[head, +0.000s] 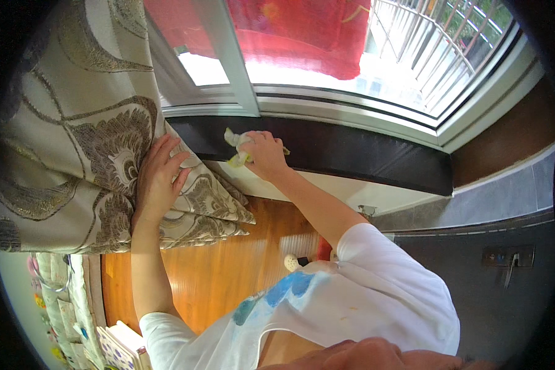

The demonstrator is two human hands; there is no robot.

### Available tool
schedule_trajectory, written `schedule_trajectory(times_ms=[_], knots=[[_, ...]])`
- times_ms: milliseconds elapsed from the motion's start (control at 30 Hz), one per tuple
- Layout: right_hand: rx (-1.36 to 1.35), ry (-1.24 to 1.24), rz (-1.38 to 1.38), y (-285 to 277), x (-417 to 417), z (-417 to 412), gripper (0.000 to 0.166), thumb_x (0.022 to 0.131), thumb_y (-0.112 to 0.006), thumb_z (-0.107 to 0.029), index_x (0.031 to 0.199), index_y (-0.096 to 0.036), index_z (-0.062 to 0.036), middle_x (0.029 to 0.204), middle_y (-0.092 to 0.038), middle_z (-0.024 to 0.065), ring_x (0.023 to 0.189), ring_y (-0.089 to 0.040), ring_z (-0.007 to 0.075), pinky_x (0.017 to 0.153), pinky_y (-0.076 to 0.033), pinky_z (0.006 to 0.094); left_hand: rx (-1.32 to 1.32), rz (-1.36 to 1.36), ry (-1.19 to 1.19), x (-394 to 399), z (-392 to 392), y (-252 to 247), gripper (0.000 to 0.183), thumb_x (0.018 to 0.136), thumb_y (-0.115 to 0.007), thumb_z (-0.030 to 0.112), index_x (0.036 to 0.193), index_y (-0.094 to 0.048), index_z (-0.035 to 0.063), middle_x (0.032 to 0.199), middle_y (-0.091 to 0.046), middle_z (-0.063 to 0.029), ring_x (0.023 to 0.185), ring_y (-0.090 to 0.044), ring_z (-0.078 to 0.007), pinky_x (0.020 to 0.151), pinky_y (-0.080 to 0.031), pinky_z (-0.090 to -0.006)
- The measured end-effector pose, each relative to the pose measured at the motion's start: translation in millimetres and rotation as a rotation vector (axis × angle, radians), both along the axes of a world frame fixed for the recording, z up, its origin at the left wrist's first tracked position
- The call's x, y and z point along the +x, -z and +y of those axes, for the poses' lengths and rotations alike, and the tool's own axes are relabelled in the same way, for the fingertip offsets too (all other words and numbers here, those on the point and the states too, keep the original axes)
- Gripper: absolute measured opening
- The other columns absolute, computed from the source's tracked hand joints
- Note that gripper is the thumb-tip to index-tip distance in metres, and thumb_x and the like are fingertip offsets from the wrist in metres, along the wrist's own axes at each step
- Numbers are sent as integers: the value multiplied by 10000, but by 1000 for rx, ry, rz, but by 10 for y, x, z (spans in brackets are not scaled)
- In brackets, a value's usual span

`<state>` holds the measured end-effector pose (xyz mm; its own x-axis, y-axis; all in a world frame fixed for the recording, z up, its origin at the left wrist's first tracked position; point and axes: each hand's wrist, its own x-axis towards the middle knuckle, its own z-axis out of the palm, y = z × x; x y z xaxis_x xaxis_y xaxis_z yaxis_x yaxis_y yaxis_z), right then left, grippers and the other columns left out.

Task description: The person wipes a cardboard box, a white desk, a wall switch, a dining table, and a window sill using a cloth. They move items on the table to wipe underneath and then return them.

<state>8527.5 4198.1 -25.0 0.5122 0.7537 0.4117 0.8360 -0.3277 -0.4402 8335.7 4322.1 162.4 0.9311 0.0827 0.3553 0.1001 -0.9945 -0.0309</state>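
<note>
My right hand [266,155] grips a crumpled white and yellowish cloth [237,138] against the dark window sill [351,150]. Part of the cloth sticks out to the left of my fingers, and the rest is hidden under them. To the left, my left hand [159,178] lies flat on a patterned beige and brown curtain [115,129], its fingers spread against the fabric. The curtain hangs over the sill's left end, and its lower hem reaches down over the wooden floor [222,263].
A white-framed sliding window [314,99] rises behind the sill, with red fabric [300,37] and metal bars [425,37] beyond it. A dark panel with a wall socket [508,256] and plugged-in cord stands right. A bed [60,286] and a box [122,344] are at lower left.
</note>
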Motion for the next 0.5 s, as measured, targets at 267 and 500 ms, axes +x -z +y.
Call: schedule_trajectory(times_ms=[267,500], knots=[[102,352,-57,-195,51,-1534,485,540,-835,-187,994,-669,-233,1216,-551,4,1142,-488,237,866,-404,438,-91,-22,86,-75,164,-58,303,764,-699,32,1061,-643,24,1249,-544,-151,1250,-446,-351,1021,-386,-427],[89,1103,-11,-171,648,-3196,559,653,-773,-261,1173,-583,-184,1256,-525,72,1048,-535,318,855,-473,438,-162,-45,117,-134,356,-6,303,773,-691,17,1071,-634,22,1260,-533,-146,1254,-438,-344,1025,-381,-429]])
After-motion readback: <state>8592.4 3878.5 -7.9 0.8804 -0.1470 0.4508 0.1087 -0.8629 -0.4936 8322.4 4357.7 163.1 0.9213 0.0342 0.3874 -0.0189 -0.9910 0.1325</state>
